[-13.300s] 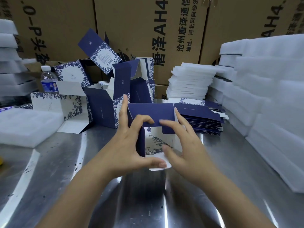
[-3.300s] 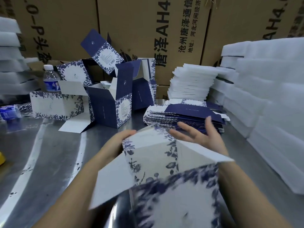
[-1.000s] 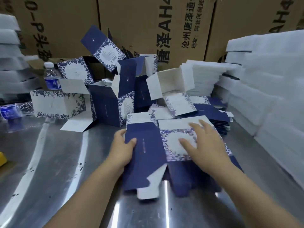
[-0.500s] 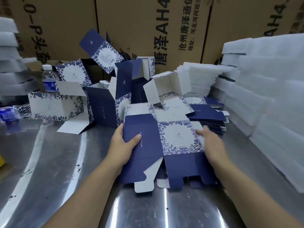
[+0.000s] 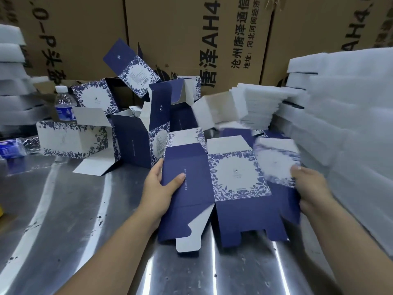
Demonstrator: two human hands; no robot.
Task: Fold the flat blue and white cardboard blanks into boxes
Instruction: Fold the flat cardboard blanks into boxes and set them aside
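The left hand [image 5: 161,188] pinched the blank [image 5: 212,188] by its left edge; the right hand [image 5: 308,184] gripped the right. It looked light, springy, easily creased: edges near the scores suited best.

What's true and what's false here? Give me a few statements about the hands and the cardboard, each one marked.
1. The left hand grips the flat blank by its left edge. True.
2. Only one hand touches the blank. False: the right hand holds its right side too.
3. The blank is already a finished box. False: it lies mostly flat on the metal table.
4. A water bottle stands at the back left. True.
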